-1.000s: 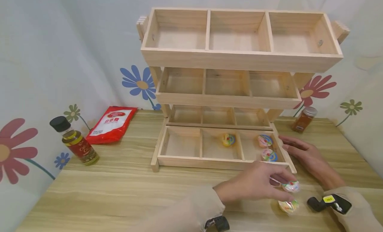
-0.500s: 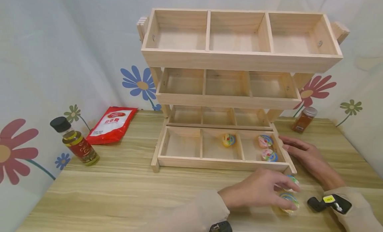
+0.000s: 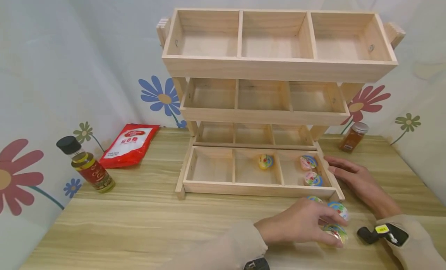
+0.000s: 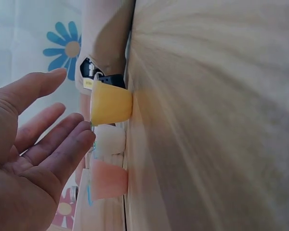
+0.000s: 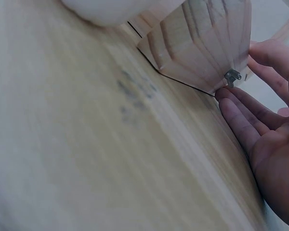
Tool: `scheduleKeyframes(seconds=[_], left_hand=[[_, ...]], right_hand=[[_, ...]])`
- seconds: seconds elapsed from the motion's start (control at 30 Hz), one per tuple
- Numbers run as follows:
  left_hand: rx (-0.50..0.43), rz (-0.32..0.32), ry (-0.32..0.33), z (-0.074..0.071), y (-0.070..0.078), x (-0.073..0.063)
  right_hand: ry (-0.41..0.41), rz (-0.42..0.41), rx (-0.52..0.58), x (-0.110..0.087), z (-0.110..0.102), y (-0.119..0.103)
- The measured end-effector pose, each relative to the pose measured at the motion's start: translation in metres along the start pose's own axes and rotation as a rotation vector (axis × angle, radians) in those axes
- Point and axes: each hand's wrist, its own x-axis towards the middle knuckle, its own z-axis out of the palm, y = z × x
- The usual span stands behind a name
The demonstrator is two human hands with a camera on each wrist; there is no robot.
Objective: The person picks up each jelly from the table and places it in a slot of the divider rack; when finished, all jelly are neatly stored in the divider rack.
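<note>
My left hand (image 3: 301,221) hovers over the table's front right, thumb and fingers spread on either side of a yellow jelly cup (image 3: 335,232). In the left wrist view the thumb stands apart, and the fingertips (image 4: 86,137) come right up to the lids of the yellow cup (image 4: 111,103) and a white jelly cup (image 4: 110,139). A pink jelly cup (image 4: 108,180) stands behind them, mostly hidden by the hand in the head view. My right hand (image 3: 362,185) rests on the table with its fingertips against the right end of the wooden rack (image 5: 197,43).
The rack's bottom tray (image 3: 240,189) holds a yellow jelly cup (image 3: 265,161) in its middle compartment and two pinkish jelly cups (image 3: 308,162) in its right one. An oil bottle (image 3: 91,169), a red-and-white bag (image 3: 130,144) and a spice jar (image 3: 353,137) stand around it.
My left hand has drawn back slightly from the white jelly cup to around the yellow one, uncovering part of the pink cup's lid. The right hand has stayed at the rack's end.
</note>
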Motion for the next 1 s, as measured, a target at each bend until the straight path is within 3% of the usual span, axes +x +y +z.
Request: scheduleKeyframes(seconds=[0.17,0.37,0.7,1.0], left_hand=[[0.018,0.000,-0.001,-0.0003,-0.0005,0.0001],[0.044,0.017,0.003,0.0006,-0.0022,0.0011],[0.198,-0.009,-0.059,0.0045,-0.0021,0.0044],[0.311,0.029,-0.054,0.0091,-0.0044,0.0078]], right_hand=[[-0.009,-0.017,0.048,0.0021,0.0005,0.0007],[-0.010,-0.008,-0.016,0.0015,-0.0011,0.0013],[-0.004,-0.027,-0.033,0.0007,-0.0016,0.0020],[0.002,-0.028,-0.045,0.0007,-0.0008,0.0022]])
